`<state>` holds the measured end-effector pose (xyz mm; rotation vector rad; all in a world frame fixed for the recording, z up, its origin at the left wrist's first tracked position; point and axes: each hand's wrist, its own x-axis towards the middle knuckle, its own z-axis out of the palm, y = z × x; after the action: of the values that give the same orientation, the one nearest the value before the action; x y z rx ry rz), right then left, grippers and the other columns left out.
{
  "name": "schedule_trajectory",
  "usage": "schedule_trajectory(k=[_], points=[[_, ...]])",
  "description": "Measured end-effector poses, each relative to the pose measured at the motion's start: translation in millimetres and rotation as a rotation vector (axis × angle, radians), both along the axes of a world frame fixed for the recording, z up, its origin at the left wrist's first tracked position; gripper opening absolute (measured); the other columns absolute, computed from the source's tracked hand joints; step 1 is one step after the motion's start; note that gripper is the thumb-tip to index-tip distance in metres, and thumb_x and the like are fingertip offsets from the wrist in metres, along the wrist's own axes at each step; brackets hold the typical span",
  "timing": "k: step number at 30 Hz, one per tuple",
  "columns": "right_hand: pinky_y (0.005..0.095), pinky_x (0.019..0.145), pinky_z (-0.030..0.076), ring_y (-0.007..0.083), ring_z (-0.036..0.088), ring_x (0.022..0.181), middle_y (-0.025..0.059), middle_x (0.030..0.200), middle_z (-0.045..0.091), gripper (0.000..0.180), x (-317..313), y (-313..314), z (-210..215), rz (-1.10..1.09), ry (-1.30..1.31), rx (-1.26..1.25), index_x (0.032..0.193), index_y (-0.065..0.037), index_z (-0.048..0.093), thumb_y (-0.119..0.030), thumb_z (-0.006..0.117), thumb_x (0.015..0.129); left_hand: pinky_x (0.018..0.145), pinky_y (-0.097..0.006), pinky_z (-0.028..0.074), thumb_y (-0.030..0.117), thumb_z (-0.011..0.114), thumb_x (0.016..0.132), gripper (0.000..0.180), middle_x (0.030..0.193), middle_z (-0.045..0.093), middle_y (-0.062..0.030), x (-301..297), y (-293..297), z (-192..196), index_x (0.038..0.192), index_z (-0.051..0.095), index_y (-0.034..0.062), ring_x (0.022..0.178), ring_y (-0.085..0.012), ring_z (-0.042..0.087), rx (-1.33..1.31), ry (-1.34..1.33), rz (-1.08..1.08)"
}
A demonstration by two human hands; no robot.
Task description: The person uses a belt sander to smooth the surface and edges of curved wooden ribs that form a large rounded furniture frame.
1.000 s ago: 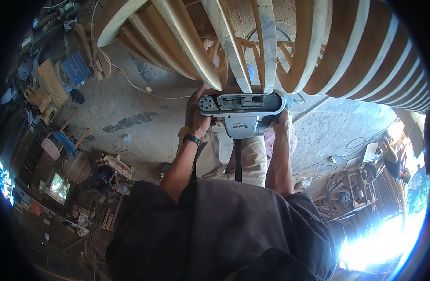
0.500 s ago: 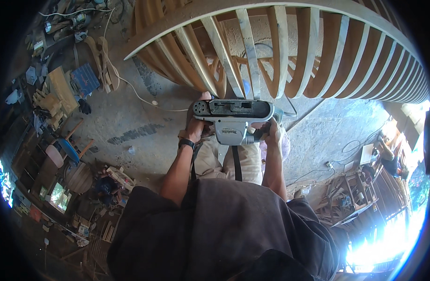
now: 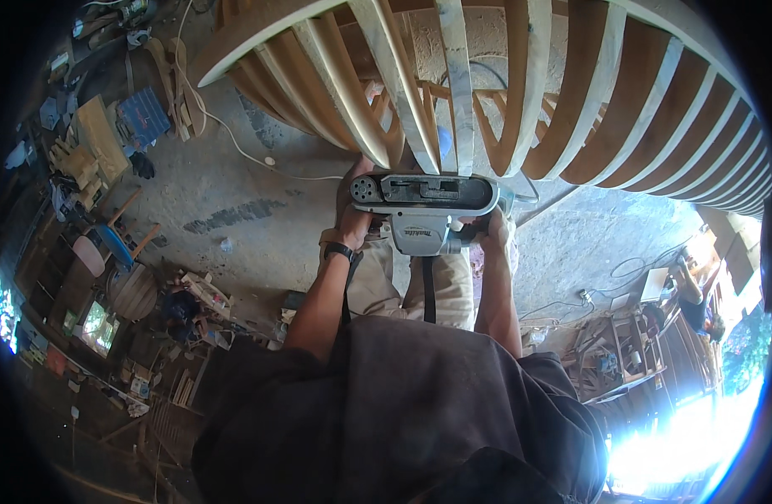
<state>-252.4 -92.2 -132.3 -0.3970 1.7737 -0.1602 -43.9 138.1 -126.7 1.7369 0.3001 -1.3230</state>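
Note:
I hold a grey belt sander [image 3: 425, 200] with both hands, level in front of me, just below a large curved frame of wooden slats [image 3: 520, 92]. My left hand [image 3: 352, 220], with a dark watch on its wrist, grips the sander's left end. At the sander's right end, my right hand [image 3: 495, 228] is closed around the handle. A black cord hangs from the tool down toward my body. The sander's top edge sits close to the lower ends of the middle slats; I cannot tell whether it touches them.
A bare concrete floor [image 3: 260, 210] lies below, crossed by a white cable [image 3: 235, 143]. Tools, boxes and wood scraps [image 3: 109, 143] crowd the left side, and a wooden rack with clutter [image 3: 621, 353] stands at the right. Bright daylight glares in at the lower right.
The view has shifted back and the slatted frame now sits higher and further off. The sander has come down slightly from the slats, still held in both hands.

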Motion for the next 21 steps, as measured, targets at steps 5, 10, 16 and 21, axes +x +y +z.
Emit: schedule_trajectory(k=[5,10,16,21], points=[[0.0321,0.060,0.052,0.0194,0.064,0.065,0.0072,0.076,0.065,0.011,-18.2,12.2,-35.0,0.091,-0.051,-0.006,0.089,-0.005,0.067,-0.008,0.069,0.078,0.054,-0.023,0.049,0.025,0.058,0.096,0.031,0.087,0.064,0.0014,0.4,-6.7,0.8,0.123,0.058,0.0098,0.065,-0.0060,0.058,0.128,0.041,-0.009],[0.0344,0.073,0.054,0.0284,0.068,0.085,0.0095,0.091,0.069,0.038,-81.6,42.5,-113.3,0.567,-0.094,-0.389,0.100,-0.010,0.069,0.003,0.073,0.063,0.054,-0.022,0.049,0.022,0.055,0.098,0.022,0.082,0.061,0.0027,-4.5,-2.4,-7.6,0.116,0.060,0.0095,0.062,-0.0052,0.055,0.174,0.055,-0.033],[0.0359,0.062,0.053,0.0252,0.066,0.070,0.0099,0.081,0.067,0.025,-59.5,30.4,-96.4,0.051,-0.088,-0.044,0.094,-0.005,0.068,-0.002,0.074,0.069,0.051,-0.021,0.048,0.022,0.056,0.098,0.021,0.087,0.063,0.0019,-7.5,10.3,-15.5,0.114,0.061,0.0095,0.063,-0.0047,0.056,0.154,0.018,-0.040],[0.0325,0.051,0.048,0.0162,0.058,0.056,0.0061,0.069,0.060,0.012,-42.4,14.9,-46.4,-0.096,-0.081,0.080,0.085,-0.003,0.064,-0.010,0.072,0.080,0.040,-0.023,0.041,0.024,0.055,0.097,0.023,0.087,0.063,0.0018,15.6,-43.3,50.9,0.115,0.063,0.0119,0.058,-0.0048,0.055,0.216,0.134,0.047]])
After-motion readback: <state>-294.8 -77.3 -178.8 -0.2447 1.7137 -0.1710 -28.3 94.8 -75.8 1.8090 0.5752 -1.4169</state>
